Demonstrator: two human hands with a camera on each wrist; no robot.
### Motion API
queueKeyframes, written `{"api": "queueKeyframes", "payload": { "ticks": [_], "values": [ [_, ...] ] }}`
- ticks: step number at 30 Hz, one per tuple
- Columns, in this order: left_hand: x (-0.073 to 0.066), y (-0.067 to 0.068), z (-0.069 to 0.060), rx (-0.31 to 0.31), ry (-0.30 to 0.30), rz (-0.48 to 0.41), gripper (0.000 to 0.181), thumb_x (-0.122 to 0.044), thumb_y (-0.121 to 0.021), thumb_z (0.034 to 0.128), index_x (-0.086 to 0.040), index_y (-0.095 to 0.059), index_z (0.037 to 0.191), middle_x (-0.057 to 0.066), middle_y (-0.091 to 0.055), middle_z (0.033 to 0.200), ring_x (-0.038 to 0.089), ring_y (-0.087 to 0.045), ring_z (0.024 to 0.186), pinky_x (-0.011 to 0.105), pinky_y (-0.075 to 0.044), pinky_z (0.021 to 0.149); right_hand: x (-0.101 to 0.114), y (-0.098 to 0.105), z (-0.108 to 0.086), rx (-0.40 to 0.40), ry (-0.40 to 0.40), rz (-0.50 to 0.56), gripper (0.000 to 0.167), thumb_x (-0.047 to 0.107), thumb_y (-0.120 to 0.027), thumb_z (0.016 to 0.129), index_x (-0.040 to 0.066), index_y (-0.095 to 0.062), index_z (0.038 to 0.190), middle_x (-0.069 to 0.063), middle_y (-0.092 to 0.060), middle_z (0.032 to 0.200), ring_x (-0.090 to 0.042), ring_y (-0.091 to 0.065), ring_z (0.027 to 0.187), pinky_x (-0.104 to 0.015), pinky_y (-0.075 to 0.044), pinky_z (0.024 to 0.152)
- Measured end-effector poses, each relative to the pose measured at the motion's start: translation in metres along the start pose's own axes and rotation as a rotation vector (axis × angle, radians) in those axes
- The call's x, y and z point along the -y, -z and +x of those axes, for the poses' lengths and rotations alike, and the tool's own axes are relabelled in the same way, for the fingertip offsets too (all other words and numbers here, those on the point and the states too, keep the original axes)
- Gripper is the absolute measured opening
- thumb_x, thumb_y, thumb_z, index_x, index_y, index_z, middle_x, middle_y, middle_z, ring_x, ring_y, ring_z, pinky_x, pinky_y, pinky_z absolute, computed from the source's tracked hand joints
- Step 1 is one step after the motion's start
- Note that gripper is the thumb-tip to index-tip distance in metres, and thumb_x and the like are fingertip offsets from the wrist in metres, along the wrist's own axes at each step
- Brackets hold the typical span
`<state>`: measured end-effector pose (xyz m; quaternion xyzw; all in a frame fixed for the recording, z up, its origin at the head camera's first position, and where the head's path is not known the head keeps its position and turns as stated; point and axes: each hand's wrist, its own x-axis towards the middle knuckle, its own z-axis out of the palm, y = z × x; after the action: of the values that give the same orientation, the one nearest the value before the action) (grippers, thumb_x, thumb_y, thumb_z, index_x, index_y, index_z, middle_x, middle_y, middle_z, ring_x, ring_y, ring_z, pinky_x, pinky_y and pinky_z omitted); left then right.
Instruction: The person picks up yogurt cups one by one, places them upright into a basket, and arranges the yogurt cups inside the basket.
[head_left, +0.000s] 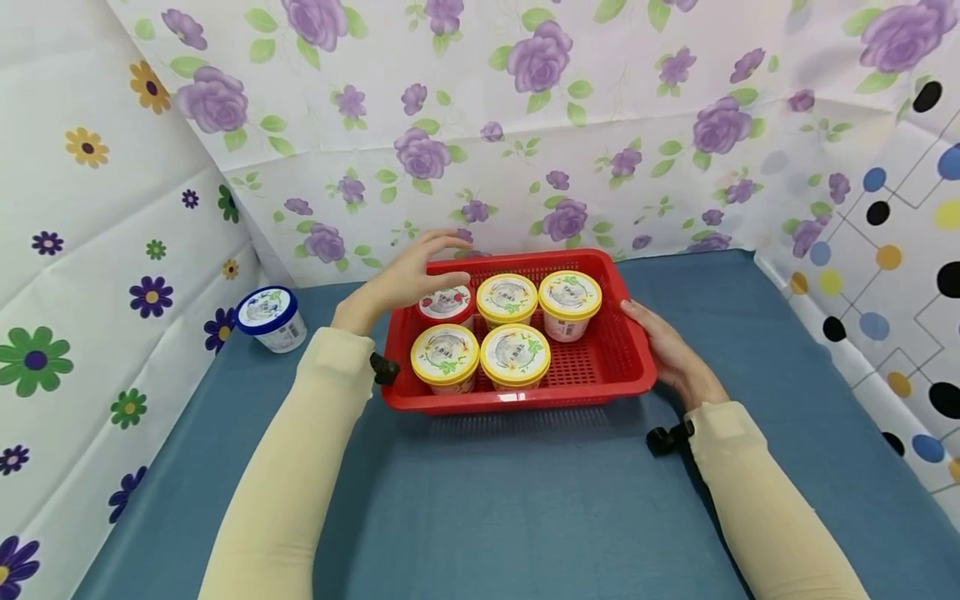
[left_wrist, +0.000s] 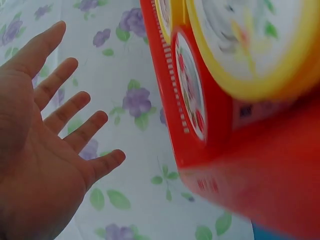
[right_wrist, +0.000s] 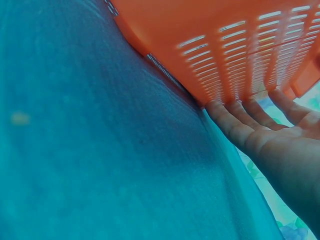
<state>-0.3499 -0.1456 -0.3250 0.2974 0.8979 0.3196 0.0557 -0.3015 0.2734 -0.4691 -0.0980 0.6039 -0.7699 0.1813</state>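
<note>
A red plastic basket (head_left: 600, 367) holds several yellow-lidded tubs (head_left: 515, 352) and one red-lidded tub (head_left: 444, 305), which stands in its back left corner. Above that tub is my left hand (head_left: 412, 271), its fingers spread; the left wrist view shows the palm (left_wrist: 45, 150) apart from the basket, holding nothing. At the basket's right end, my right hand (head_left: 671, 354) grips the rim, thumb along the top. Seen from the right wrist, its fingers (right_wrist: 232, 122) lie against the slotted outer wall. A blue-lidded tub (head_left: 272, 319) stands outside the basket, at the left.
A blue cloth (head_left: 517, 500) covers the table. Flower-patterned sheets (head_left: 480, 125) hang behind and to the left, and a dotted sheet (head_left: 892, 275) borders the right. The basket stands near the back edge.
</note>
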Motion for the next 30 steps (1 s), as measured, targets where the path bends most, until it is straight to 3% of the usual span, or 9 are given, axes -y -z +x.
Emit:
{"api": "queueKeyframes", "payload": {
  "ticks": [9,22,30],
  "values": [
    [0.024,0.016,-0.030,-0.086,0.055,-0.038,0.056,-0.034,-0.068,0.1029,-0.013,-0.052,0.152,0.013,-0.023,0.169,0.036,-0.020,0.155,0.067,-0.025,0.119,-0.001,0.000,0.000,-0.016,-0.014,-0.014,0.052,0.044,-0.041,0.112,0.016,-0.035,0.155,-0.010,-0.066,0.130,-0.019,-0.072,0.104,-0.037,-0.062,0.083],
    [0.053,0.038,-0.074,-0.178,0.154,-0.017,0.058,-0.038,-0.067,0.1023,-0.015,-0.051,0.153,0.013,-0.024,0.168,0.039,-0.021,0.153,0.074,-0.026,0.114,-0.003,0.000,-0.001,0.018,-0.002,0.004,0.052,0.042,-0.040,0.113,0.015,-0.033,0.156,-0.015,-0.063,0.134,-0.020,-0.072,0.105,-0.038,-0.062,0.084],
    [0.058,0.053,-0.090,-0.220,0.182,-0.005,0.060,-0.041,-0.068,0.1017,-0.014,-0.051,0.153,0.015,-0.023,0.168,0.040,-0.020,0.154,0.077,-0.022,0.114,0.000,0.000,-0.001,0.004,-0.005,0.001,0.054,0.043,-0.041,0.113,0.016,-0.031,0.159,-0.016,-0.061,0.136,-0.021,-0.071,0.107,-0.038,-0.061,0.084]
  ]
}}
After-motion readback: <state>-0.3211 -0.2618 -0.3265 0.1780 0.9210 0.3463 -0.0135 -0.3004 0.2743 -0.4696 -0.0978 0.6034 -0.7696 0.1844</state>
